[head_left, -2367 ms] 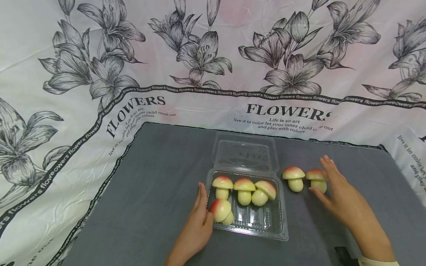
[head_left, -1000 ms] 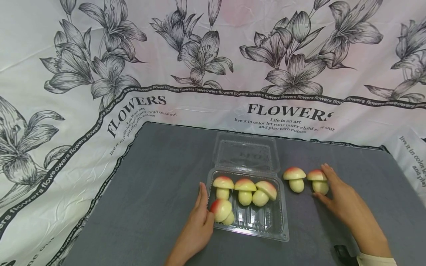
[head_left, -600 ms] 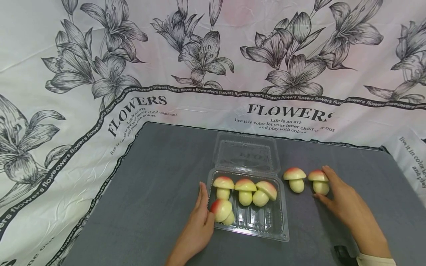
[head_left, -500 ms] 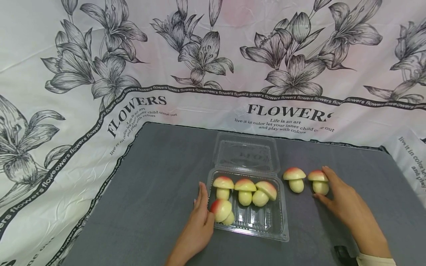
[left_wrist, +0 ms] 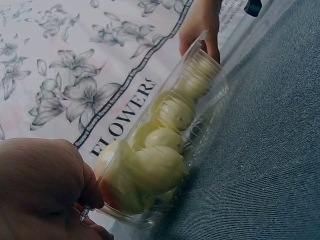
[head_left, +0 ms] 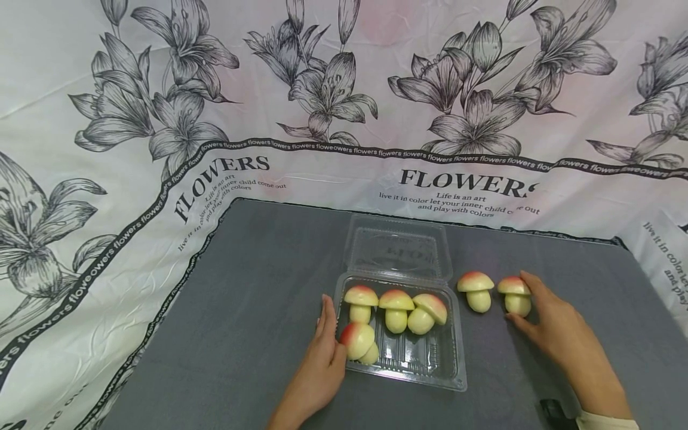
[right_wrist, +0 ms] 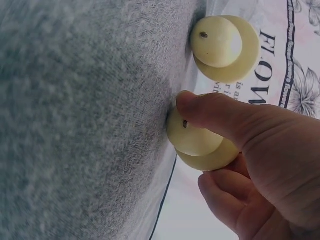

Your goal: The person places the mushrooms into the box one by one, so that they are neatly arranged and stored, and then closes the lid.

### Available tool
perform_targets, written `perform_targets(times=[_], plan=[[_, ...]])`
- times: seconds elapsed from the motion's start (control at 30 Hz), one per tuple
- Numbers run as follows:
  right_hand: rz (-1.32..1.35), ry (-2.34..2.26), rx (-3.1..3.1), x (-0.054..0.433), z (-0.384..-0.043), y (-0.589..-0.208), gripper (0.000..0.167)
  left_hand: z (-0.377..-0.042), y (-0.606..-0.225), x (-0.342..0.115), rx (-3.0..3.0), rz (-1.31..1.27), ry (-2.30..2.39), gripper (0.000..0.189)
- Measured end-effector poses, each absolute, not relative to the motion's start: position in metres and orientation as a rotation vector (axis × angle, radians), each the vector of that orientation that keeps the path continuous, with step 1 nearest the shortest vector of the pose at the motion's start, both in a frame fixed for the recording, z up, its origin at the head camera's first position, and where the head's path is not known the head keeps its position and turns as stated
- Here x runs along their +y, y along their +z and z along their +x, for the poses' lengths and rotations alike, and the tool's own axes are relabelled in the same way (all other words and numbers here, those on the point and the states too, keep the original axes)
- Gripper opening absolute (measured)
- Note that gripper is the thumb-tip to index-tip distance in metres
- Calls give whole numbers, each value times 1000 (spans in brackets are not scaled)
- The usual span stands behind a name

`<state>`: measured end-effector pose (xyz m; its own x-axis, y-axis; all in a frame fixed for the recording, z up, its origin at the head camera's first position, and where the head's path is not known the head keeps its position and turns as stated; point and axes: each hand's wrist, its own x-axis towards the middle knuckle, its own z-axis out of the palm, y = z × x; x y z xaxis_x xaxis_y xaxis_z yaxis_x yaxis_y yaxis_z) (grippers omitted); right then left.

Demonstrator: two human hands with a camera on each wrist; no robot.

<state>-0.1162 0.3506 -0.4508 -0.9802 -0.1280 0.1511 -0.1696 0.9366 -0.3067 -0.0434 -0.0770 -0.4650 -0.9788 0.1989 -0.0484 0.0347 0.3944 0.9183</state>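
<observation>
A clear plastic clamshell box [head_left: 400, 376] lies with its lid folded back. In it are several artificial mushrooms with red-and-yellow caps, one of them a tilted mushroom [head_left: 356, 340] at the near left corner. My left hand [head_left: 318, 367] pinches the box's left rim between thumb and fingers, as the left wrist view shows. To the box's right, on the grey table, my right hand [head_left: 556, 328] grips a mushroom [head_left: 517, 303] by its right side. In the right wrist view the thumb [right_wrist: 220, 112] lies over its stem end and the fingers reach round the cap.
Another mushroom [head_left: 476, 291] lies on the table between the box and the gripped one. The transparent lid [head_left: 398, 248] spreads toward the back edge. A flower-printed cloth [head_left: 322, 173] hangs behind the table. A small black object [head_left: 553, 412] sits by the right sleeve.
My right hand has come down onto the right-hand mushroom and closed round it over the last seconds. The left hand and the box have stayed in place.
</observation>
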Motion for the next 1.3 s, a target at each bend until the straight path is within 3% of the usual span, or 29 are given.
perform_targets(times=[1.3], plan=[[405, 524, -2683, 324, -104, -421, 102, -43, -466, -79, 2503, 196, 1624, 80]])
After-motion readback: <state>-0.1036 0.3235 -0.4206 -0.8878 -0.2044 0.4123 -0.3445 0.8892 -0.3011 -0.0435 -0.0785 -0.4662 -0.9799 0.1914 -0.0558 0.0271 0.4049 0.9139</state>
